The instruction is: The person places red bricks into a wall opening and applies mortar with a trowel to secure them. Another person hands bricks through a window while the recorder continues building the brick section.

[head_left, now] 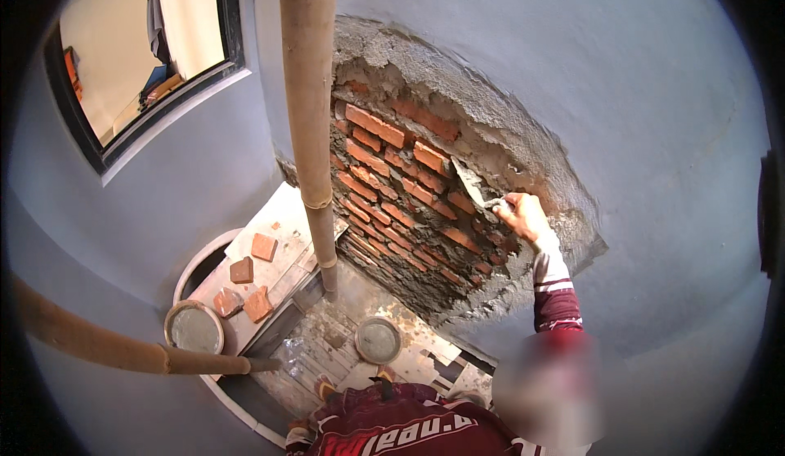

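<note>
Pinching the trowel (pixel 469 184), my right grip (pixel 520 214) is closed on its rear end, the blade's long axis slanting up-left over exposed bricks (pixel 431 157); contact I cannot tell. My left hand is out of sight. Down-left of my grip, a round bowl (pixel 379 319) on floorboards (pixel 339 366) holds something grey; farther left, a second bowl (pixel 194 304) holds similar grey.
</note>
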`<action>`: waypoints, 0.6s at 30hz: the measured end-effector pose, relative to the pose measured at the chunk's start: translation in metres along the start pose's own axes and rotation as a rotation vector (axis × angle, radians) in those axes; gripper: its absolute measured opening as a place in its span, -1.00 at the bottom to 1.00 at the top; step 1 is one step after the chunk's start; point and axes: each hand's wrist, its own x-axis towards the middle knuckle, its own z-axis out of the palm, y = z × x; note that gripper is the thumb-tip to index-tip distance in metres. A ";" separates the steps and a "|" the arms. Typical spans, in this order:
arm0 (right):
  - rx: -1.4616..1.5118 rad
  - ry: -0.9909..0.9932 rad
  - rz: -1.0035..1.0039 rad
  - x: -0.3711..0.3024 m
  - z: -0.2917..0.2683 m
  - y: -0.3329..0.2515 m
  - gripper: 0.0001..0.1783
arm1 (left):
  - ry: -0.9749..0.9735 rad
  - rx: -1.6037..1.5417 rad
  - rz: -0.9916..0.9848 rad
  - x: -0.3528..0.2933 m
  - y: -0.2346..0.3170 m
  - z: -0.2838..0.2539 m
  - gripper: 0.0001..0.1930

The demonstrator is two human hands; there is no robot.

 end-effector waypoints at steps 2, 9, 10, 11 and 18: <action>-0.153 0.065 -0.031 -0.006 0.000 0.000 -0.69 | -0.040 0.086 0.040 0.001 -0.003 0.000 -0.61; -0.503 0.197 -0.026 -0.034 0.011 -0.027 -0.75 | -0.045 0.374 0.335 0.018 0.000 -0.012 -0.63; -0.517 0.223 -0.050 -0.038 0.012 -0.025 -0.76 | 0.027 0.223 0.290 0.024 -0.005 -0.009 -0.65; -0.527 0.252 -0.078 -0.042 0.014 -0.022 -0.76 | 0.110 0.064 0.257 0.033 -0.013 -0.004 -0.67; -0.274 0.077 -0.239 -0.063 0.009 -0.060 -0.80 | 0.089 -0.174 0.023 0.009 0.025 -0.029 -0.72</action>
